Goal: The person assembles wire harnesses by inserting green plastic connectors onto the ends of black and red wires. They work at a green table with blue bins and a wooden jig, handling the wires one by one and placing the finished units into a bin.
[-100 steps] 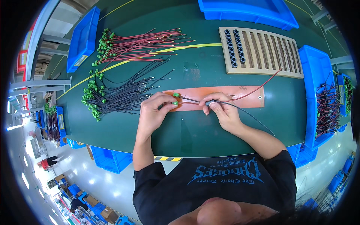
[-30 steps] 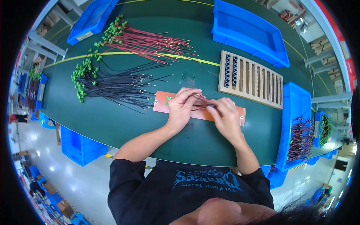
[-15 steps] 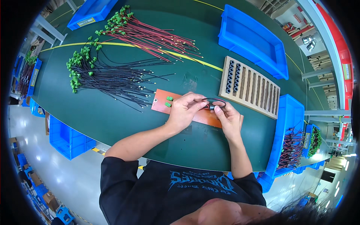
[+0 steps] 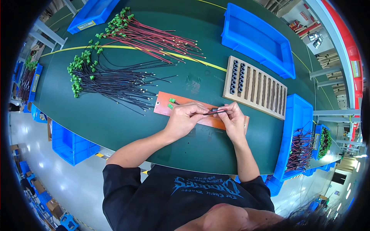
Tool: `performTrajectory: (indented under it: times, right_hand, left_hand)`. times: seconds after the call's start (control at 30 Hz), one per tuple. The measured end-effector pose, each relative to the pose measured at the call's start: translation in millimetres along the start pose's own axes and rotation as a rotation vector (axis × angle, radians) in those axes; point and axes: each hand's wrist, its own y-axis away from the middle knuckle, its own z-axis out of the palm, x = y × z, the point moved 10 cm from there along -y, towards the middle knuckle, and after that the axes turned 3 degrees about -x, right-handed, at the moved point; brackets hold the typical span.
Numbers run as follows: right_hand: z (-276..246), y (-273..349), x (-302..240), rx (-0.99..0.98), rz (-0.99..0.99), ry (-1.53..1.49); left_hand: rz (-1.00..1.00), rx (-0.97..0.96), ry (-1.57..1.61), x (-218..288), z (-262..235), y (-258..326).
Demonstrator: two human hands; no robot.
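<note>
My left hand (image 4: 185,118) pinches a red and a black wire (image 4: 212,112) over an orange board (image 4: 163,104). The fingers of my right hand (image 4: 234,120) are closed on the same wires, near a small black ring core (image 4: 215,109) that my fingers partly cover. The wires run nearly straight between both hands. Two green connectors (image 4: 170,106) sit at the board's left end, beside my left hand. What lies under my fingertips is hidden.
Black wires (image 4: 115,82) and red wires (image 4: 154,36) with green connectors lie at the left. A wooden slotted rack (image 4: 256,86) holds black ring cores (image 4: 233,79). Behind it stands a blue tray (image 4: 258,42); a blue bin (image 4: 295,127) at the right holds finished-looking wire bundles (image 4: 299,150).
The black wire loop that stood above my right hand has gone; the wires now stretch between my hands. My right fingers have shifted from the ring core onto the wires.
</note>
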Motion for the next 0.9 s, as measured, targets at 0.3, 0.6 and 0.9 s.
performTrajectory:
  times: [0.3,0.6,0.9]
  right_hand:
    - [-3.9,-1.6,-2.3,-0.018,-0.033,0.056]
    - [-0.5,-0.6,-3.1,-0.044,-0.030,0.020]
    - [2.0,-1.8,-7.8,-0.042,-0.036,0.034]
  left_hand:
    - [0.126,-0.036,-0.114,9.1,11.2,-5.4]
    - [-0.006,-0.030,-0.110,-2.2,0.8,-8.0]
    - [-0.037,-0.029,0.078,-11.6,3.6,-10.1]
